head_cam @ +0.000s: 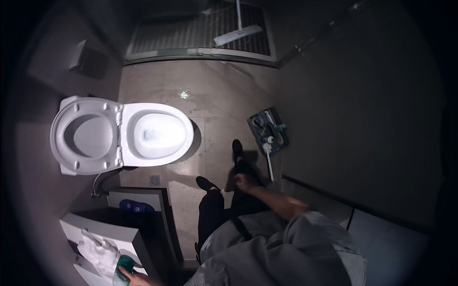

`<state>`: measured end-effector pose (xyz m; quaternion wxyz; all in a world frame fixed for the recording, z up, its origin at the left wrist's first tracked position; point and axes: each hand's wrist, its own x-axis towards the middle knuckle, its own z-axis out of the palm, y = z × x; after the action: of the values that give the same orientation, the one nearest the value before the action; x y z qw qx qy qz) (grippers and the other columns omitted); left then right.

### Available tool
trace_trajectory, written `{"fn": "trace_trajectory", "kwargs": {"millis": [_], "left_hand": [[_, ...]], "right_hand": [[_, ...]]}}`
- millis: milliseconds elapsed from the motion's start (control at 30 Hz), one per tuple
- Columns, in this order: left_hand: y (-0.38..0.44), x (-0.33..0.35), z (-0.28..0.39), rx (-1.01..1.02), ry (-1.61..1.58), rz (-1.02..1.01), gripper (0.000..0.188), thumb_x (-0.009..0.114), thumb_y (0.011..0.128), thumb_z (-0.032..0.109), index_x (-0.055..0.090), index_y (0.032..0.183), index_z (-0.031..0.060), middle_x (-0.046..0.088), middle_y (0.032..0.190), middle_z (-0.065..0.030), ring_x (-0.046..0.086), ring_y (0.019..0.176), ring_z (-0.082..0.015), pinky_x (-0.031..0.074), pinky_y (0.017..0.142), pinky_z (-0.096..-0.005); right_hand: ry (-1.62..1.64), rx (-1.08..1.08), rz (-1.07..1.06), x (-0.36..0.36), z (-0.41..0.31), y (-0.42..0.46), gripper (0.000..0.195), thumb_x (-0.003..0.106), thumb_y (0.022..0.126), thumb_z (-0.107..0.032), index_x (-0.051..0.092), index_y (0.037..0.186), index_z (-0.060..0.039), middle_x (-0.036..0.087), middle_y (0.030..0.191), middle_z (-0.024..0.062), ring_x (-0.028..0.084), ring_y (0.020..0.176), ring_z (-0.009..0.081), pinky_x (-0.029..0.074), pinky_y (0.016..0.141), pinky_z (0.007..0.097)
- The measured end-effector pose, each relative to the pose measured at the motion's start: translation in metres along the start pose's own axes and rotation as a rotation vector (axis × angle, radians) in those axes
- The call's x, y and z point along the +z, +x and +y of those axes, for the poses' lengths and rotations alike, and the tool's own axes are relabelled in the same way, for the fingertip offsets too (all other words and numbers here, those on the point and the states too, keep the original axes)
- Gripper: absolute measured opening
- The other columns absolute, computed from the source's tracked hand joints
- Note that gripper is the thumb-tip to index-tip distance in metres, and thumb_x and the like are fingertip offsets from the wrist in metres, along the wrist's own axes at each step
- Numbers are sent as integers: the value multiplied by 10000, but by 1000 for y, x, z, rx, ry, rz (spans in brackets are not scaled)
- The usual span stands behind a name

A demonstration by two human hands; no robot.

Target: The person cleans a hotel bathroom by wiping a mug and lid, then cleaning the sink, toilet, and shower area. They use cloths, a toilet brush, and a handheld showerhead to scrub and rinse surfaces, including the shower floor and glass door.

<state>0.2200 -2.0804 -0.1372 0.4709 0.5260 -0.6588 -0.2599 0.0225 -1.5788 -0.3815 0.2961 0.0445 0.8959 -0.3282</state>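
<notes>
At the lower left, my left hand (136,278) is wrapped around a green cylindrical container (123,269) over the white vanity counter (118,232). Crumpled white cloth (98,252) lies right beside it, partly under a faucet (91,236). My right hand (244,183) hangs in front of my right leg, blurred, with its fingers curled; whether anything is in it cannot be made out. A white toilet (188,134) stands ahead to the left, seat and lid raised, with water in the bowl.
A dark caddy (252,130) with bottles and brushes sits on the floor by the right wall, a white-handled brush (270,166) leaning out. A flat mop (238,35) rests on the slatted floor beyond a raised sill (171,53). Blue slippers (136,206) are on the shelf. Wet tiles (184,94) glisten.
</notes>
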Motion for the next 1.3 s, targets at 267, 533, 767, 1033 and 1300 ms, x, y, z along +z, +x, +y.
{"fn": "trace_trajectory", "kwargs": {"millis": [267,533,767,1033,1300], "left_hand": [[-77,80,111,518,202,-402,455,719,722,179,534,1079,-35,574,1081,-139,561,969,-248,430,895,-354],[-336,227,136,561,82,-1492,513,767,661,246,550,1058,3,586,1076,-130,571,983,-253,437,889,-347],[-595,346,167,466,-40,-2072,420,719,641,123,603,1040,59,563,1147,-134,523,1116,-315,354,1003,-456],[-764,468,134,954,109,-2296,782,748,604,93,397,1303,103,432,1303,-143,342,1278,-325,230,1063,-492],[-714,484,59,776,490,-2622,530,677,739,116,485,1232,92,553,1173,-127,493,1129,-305,298,998,-526]], "right_hand": [[65,720,48,-63,170,-27,298,629,768,-137,603,1048,-41,636,987,140,620,911,252,497,793,351],[1065,-187,-299,-133,36,22,355,574,873,-136,512,1220,-90,585,965,37,559,816,93,459,707,234],[504,-186,88,-268,84,45,726,725,696,-440,450,1319,-190,520,887,123,533,752,281,439,676,386],[50,106,405,-266,216,130,587,745,687,-307,548,1210,-126,587,699,70,591,609,234,468,556,347],[258,224,745,-182,329,288,571,767,690,-253,560,1200,-101,643,787,101,639,691,257,504,612,332]]}}
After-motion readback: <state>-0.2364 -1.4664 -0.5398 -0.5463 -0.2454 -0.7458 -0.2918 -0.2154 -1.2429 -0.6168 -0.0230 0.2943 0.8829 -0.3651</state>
